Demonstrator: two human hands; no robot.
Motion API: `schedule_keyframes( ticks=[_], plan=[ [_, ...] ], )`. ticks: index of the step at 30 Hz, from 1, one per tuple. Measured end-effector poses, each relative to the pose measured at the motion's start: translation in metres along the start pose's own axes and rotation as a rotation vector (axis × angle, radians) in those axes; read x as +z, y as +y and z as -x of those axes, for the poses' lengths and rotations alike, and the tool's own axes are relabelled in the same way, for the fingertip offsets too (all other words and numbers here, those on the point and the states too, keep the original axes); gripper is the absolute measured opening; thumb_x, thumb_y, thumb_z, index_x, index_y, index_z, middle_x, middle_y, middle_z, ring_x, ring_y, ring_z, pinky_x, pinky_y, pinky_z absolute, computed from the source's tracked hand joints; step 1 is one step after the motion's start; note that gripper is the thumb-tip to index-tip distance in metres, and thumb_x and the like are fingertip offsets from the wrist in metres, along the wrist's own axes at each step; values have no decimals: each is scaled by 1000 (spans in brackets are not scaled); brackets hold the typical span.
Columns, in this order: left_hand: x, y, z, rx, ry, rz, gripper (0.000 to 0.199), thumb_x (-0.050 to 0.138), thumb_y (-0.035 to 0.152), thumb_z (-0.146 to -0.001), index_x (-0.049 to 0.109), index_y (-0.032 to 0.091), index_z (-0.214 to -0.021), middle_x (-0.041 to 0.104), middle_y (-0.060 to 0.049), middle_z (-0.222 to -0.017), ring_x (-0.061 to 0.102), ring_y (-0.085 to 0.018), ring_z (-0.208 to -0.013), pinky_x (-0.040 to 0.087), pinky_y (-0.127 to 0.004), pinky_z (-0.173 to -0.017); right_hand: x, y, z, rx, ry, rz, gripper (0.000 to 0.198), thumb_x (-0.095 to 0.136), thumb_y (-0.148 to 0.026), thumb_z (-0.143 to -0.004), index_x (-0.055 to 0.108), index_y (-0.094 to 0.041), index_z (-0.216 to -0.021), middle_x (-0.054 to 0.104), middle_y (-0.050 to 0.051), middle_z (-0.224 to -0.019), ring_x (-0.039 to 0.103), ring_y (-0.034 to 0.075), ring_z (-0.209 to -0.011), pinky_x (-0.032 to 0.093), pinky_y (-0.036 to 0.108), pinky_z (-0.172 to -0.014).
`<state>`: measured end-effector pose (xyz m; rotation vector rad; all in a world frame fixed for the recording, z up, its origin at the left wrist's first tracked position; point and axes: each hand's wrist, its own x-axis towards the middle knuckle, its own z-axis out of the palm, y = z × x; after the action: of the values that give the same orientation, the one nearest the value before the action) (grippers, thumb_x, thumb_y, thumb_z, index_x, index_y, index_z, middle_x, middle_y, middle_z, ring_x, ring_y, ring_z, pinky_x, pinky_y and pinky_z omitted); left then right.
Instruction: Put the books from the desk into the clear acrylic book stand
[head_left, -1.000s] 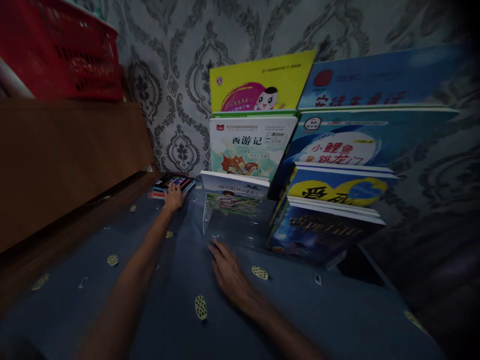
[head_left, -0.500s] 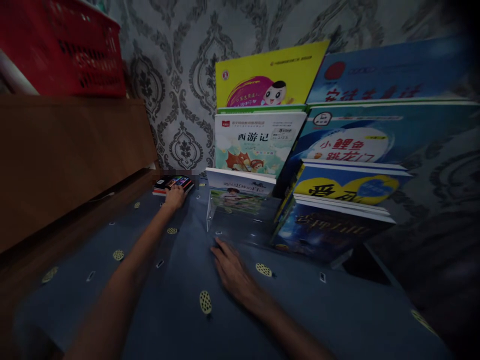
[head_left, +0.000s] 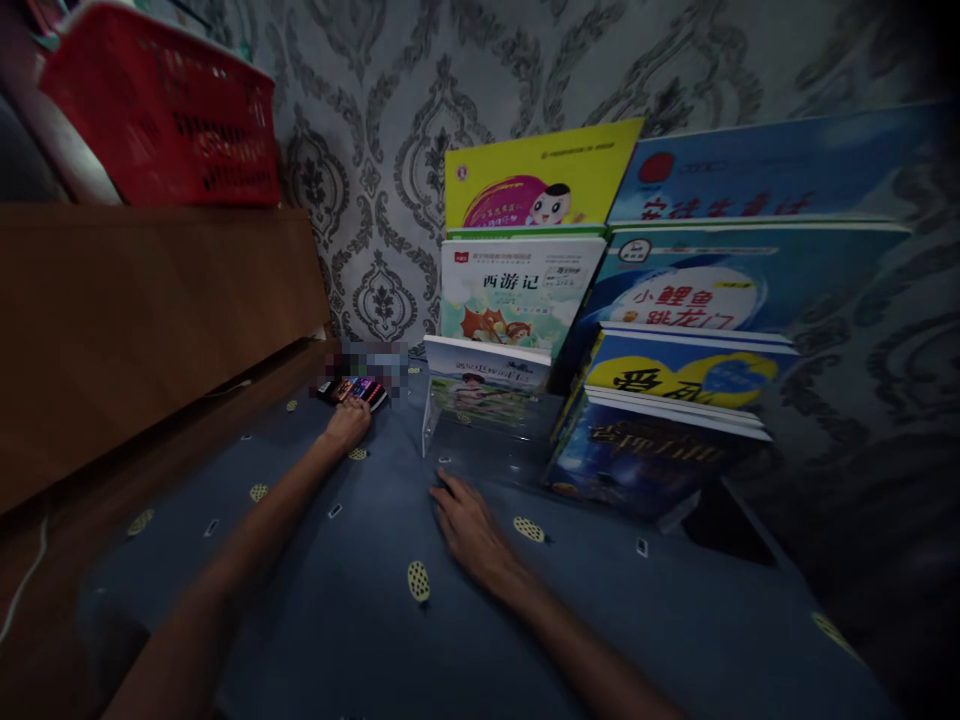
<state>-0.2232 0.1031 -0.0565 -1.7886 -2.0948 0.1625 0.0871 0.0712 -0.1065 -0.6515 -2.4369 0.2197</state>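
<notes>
My left hand (head_left: 349, 424) reaches to the far left of the cloth, fingers closed over the near edge of a dark, colourful book (head_left: 363, 388). Blur hides the book's far side. Palm down, my right hand (head_left: 471, 530) lies on the cloth with its fingers stretched out, holding nothing. Just beyond it stands a clear book stand (head_left: 480, 445). A thin book with a figure in a green field on its cover (head_left: 487, 385) leans in the stand's front. Behind it are a white book (head_left: 517, 285) and a yellow book (head_left: 540, 165).
Several blue books (head_left: 690, 275) stand in rows on the right, a dark blue one (head_left: 645, 460) in front. A red basket (head_left: 172, 110) sits on a wooden cabinet (head_left: 150, 320) at left. Patterned wallpaper (head_left: 390, 200) rises behind the blue pineapple-print cloth (head_left: 360, 610).
The view has shifted slightly, showing more of the red basket. My left hand is now at the dark book's near edge, which sits a little nearer. My right hand stays on the cloth.
</notes>
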Motion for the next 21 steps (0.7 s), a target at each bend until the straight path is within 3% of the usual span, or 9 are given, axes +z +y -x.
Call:
schedule_keyframes(
  ticks=[3, 8, 15, 21],
  plan=[
    [-3, -9, 20, 30, -17, 0, 41, 32, -1, -90, 53, -8, -126, 58, -40, -123, 63, -37, -118, 55, -50, -87, -1, -1, -1, 13, -5, -12, 34, 47, -14, -95, 68, -18, -121, 61, 16, -139, 59, 28, -127, 50, 47, -107],
    [-8, -18, 57, 87, -46, 10, 44, 34, -2, -89, 50, -1, -131, 56, -34, -133, 56, -33, -131, 52, -45, -101, 1, 2, 0, 19, -19, -31, 35, 47, -15, -95, 68, -18, -122, 59, 16, -140, 58, 29, -127, 49, 48, -108],
    [-17, -18, 112, 183, -100, 17, 49, 29, -1, -92, 47, 1, -137, 45, -31, -148, 41, -30, -144, 44, -44, -111, 5, 5, 0, 23, -27, -21, 35, 46, -17, -96, 68, -18, -123, 59, 15, -141, 58, 28, -127, 49, 47, -108],
    [-39, -15, 158, 248, -134, 67, 54, 27, 2, -94, 39, 6, -146, 40, -25, -155, 33, -28, -148, 44, -42, -112, 0, 1, -2, 37, -54, -28, 36, 45, -15, -95, 68, -17, -122, 59, 15, -141, 58, 27, -129, 48, 45, -109]
  ],
)
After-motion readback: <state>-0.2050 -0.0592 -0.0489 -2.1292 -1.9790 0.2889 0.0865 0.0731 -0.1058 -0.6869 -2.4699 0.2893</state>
